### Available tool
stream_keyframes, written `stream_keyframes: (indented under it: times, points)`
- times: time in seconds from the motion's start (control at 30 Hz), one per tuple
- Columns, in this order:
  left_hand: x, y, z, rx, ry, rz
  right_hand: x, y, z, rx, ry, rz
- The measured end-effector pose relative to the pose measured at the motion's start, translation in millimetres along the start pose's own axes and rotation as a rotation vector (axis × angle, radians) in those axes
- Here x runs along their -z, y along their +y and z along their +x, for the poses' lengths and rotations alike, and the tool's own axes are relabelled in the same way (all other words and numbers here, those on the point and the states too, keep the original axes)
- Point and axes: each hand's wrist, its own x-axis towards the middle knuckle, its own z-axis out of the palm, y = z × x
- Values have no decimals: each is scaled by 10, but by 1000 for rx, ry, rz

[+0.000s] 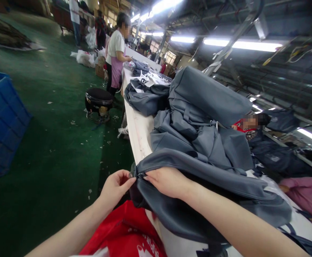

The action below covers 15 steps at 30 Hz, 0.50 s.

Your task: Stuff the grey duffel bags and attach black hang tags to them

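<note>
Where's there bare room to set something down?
White tabletop: narrow strip between its floor-side edge and the gray bag pile. Green floor between blue crate and stool, though scraps dot it.
Crowded: mid-table, under the pile; far end, under stacked gray pieces; and one end of the open gray bag, where left hand and right hand are close.

Green floor [64, 142], scrap-littered; black stool [99, 95] near white table [137, 132]; lit tube lights [257, 46] overhead, windows [170, 58] at far end.
</note>
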Motion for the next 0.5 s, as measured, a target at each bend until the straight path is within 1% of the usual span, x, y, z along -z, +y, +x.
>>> stream_keyframes:
  times: [0.03, 0.17, 0.23, 0.3, 0.37, 0.43, 0.5]
  points:
    - [-6, 15, -25, -70, 25, 80, -11, -10, 4, -4, 4, -6]
    - [-28, 74, -101, -459, 137, 541, -91, -35, 37, -11, 26, -32]
    - [-36, 81, -110, -590, 151, 687, -137, -35, 47, -11, 47, -40]
    - [-37, 68, -105, -675, 159, 788, -180, -32, 42, -4, 50, -66]
    - [-29, 45, -98, -738, 155, 857, -215, -37, 25, 9, 26, -113]
    - [-21, 26, -96, -777, 131, 898, -236, -62, 6, 17, 2, -166]
    - [-21, 18, -98, -787, 107, 921, -243, -106, -7, 15, -4, -218]
